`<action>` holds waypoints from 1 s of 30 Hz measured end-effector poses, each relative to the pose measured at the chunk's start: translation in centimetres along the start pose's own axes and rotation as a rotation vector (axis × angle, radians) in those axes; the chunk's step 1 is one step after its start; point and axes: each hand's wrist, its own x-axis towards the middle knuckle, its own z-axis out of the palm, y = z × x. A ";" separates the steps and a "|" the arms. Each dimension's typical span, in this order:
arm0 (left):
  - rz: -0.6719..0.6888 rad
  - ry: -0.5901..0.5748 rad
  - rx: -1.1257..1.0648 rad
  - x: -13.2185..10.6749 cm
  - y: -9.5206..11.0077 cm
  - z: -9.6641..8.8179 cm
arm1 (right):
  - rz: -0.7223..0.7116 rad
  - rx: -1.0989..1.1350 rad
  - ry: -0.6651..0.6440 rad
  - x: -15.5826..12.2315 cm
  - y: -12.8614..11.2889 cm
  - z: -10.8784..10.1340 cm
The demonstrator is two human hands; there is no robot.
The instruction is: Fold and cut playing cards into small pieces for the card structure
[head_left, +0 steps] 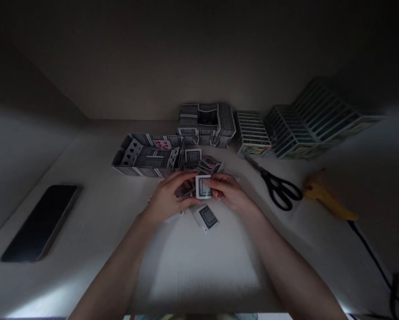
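Between both hands, just above the table, is a small playing card (pixel 202 192) with its dark patterned back facing me. My left hand (pixel 164 198) curves around the card's left side, index finger at the top corner and thumb at the bottom one. The fingers of my right hand (pixel 229 190) pinch its right edge. Below them a few overlapping cards (pixel 207 218) lie on the table. A loose heap of cards (pixel 210 164) spreads behind the hands, partly hidden by them. To its left stands an open box built from cards (pixel 142 171), with faces showing inside.
A card-built model (pixel 224 122) with an opening stands at the back, beside striped card structures (pixel 252 126) and a larger stepped one (pixel 296 129). Black-handled scissors (pixel 279 189) and a yellow glue gun (pixel 329 200) with a cord lie right. A phone (pixel 41 224) lies left.
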 end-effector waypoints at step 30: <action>0.140 0.036 0.234 -0.4 -0.3 0.0 | -0.005 -0.017 0.040 0.1 0.1 0.1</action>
